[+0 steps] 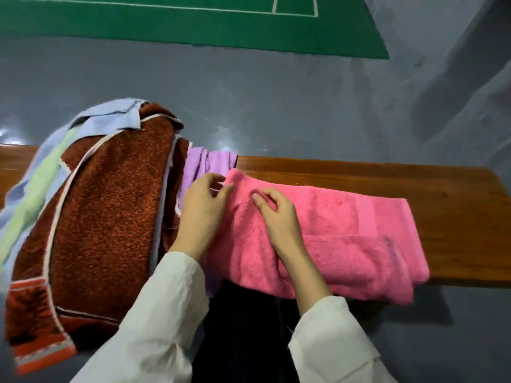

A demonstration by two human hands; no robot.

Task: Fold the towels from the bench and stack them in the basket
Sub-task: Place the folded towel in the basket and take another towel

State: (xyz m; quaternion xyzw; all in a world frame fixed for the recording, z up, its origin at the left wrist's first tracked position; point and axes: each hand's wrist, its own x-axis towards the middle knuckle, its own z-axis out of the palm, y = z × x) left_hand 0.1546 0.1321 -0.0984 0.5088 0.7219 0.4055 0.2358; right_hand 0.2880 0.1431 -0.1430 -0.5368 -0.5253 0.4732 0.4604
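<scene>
A pink towel (345, 230) lies folded across the wooden bench (414, 183), its near edge hanging over the front. My left hand (204, 208) is at the towel's far left corner, thumb and forefinger pinching the edge there. My right hand (279, 217) rests on top of the towel just right of that corner, fingers loosely curled with no fabric gathered in them. To the left is a heap of unfolded towels: a red-brown one (105, 217) on top, a light blue and green striped one (41, 172) under it, and a purple one (204, 164) between the heap and the pink towel. No basket is in view.
The bench runs left to right, with bare wood right of the pink towel. Beyond it is grey floor and a green mat (193, 26) with white lines. My dark-clothed legs (243, 327) are below the bench's front edge.
</scene>
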